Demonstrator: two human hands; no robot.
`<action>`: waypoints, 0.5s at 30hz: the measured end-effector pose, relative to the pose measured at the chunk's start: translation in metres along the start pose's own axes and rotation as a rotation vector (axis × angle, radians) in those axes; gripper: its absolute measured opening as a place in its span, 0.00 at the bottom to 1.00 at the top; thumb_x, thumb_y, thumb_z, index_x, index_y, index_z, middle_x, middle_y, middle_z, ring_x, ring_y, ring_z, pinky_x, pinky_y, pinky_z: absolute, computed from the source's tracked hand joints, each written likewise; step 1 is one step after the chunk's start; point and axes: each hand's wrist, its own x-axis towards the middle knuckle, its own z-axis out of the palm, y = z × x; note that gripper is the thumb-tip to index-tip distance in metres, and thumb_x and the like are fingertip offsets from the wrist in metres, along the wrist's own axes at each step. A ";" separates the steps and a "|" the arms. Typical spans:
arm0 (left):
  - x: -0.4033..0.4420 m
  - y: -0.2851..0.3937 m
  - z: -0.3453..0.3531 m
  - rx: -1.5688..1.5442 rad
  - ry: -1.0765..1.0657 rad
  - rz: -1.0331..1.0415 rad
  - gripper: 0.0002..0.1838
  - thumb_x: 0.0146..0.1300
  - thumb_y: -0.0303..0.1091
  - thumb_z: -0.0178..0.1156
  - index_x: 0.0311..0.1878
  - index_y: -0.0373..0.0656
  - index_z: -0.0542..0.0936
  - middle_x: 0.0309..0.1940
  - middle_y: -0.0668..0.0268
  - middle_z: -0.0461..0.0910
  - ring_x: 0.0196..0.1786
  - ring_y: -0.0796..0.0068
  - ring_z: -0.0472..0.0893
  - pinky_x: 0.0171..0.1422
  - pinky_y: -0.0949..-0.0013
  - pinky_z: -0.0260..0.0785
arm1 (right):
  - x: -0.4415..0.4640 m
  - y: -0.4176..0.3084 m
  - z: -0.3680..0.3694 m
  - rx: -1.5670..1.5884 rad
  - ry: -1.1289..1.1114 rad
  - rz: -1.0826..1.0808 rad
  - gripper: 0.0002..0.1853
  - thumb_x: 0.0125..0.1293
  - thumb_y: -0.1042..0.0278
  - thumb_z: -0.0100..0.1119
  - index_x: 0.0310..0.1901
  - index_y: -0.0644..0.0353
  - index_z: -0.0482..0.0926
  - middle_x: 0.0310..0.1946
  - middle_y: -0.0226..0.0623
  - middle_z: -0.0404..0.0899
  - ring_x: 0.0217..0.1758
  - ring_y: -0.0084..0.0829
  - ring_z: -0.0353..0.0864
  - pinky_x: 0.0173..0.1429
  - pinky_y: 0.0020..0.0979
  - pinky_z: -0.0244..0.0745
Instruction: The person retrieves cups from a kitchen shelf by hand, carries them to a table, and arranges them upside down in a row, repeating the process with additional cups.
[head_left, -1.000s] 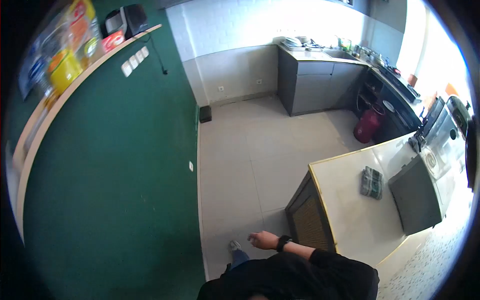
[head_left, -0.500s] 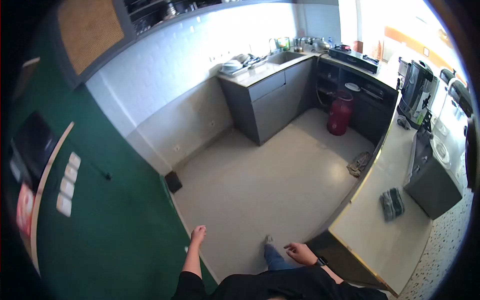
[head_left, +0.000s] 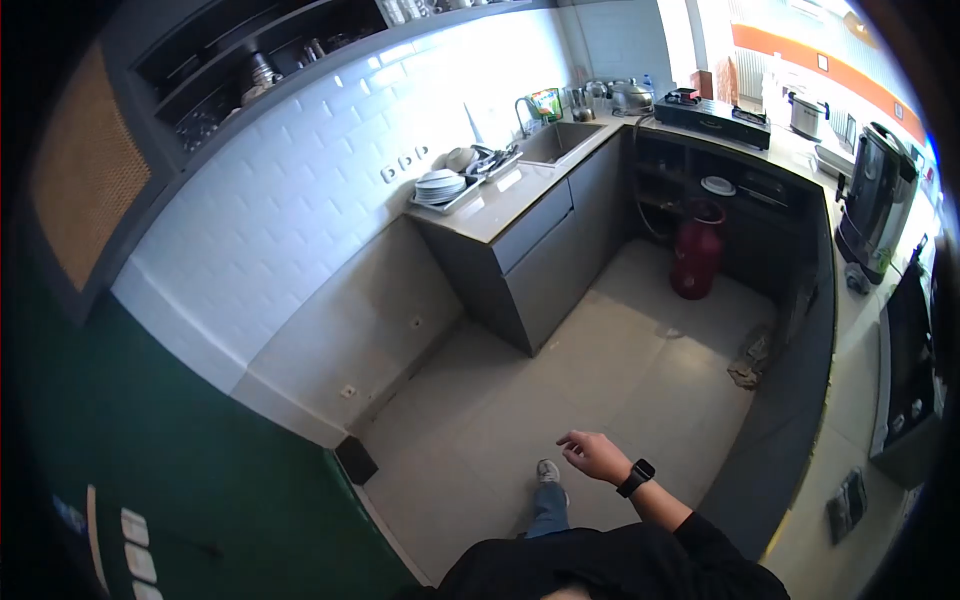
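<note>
My right hand (head_left: 594,456) hangs in front of my body over the tiled floor, a dark watch on its wrist. It touches nothing, its fingers are loosely bent and apart, and no object shows in it. My left hand is out of view. Below the hand one of my shoes (head_left: 547,471) shows on the floor. The counter (head_left: 852,370) on the right is the nearest furniture, with a folded cloth (head_left: 847,505) lying on it.
A sink (head_left: 565,143) and a dish rack with plates (head_left: 440,186) are on the far counter. A stove (head_left: 712,120) stands at the back, a red gas cylinder (head_left: 697,250) below it. A crumpled cloth (head_left: 750,357) and a black box (head_left: 356,460) lie on the floor.
The view has moved forward into the kitchen and turned, so the sink counter and stove look nearer. My left hand, seen half a second ago, has left the view. My right hand remains empty.
</note>
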 end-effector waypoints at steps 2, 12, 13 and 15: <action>0.030 0.013 -0.053 -0.021 0.077 -0.006 0.17 0.68 0.46 0.55 0.49 0.43 0.79 0.43 0.62 0.80 0.45 0.69 0.78 0.49 0.65 0.70 | 0.053 0.023 -0.004 -0.055 -0.064 0.016 0.13 0.63 0.68 0.57 0.48 0.61 0.79 0.36 0.45 0.83 0.40 0.40 0.84 0.46 0.36 0.79; 0.198 0.193 -0.405 0.112 0.434 0.212 0.23 0.68 0.51 0.49 0.49 0.41 0.79 0.44 0.56 0.82 0.47 0.58 0.80 0.53 0.58 0.70 | 0.295 0.079 -0.087 -0.038 0.150 0.191 0.12 0.63 0.67 0.59 0.47 0.59 0.81 0.37 0.42 0.84 0.39 0.36 0.85 0.46 0.34 0.79; 0.207 0.236 -0.438 -0.177 0.525 0.352 0.19 0.66 0.46 0.54 0.48 0.41 0.80 0.42 0.56 0.83 0.46 0.63 0.80 0.51 0.60 0.71 | 0.314 0.080 -0.104 -0.019 0.186 0.196 0.12 0.63 0.68 0.59 0.47 0.60 0.81 0.37 0.42 0.84 0.39 0.34 0.85 0.46 0.33 0.79; 0.206 0.344 -0.516 -0.174 0.581 0.665 0.14 0.64 0.37 0.59 0.48 0.41 0.80 0.40 0.60 0.83 0.41 0.68 0.82 0.48 0.65 0.73 | 0.353 0.087 -0.139 0.028 0.268 0.196 0.11 0.63 0.69 0.58 0.47 0.61 0.80 0.37 0.41 0.84 0.39 0.32 0.85 0.45 0.31 0.79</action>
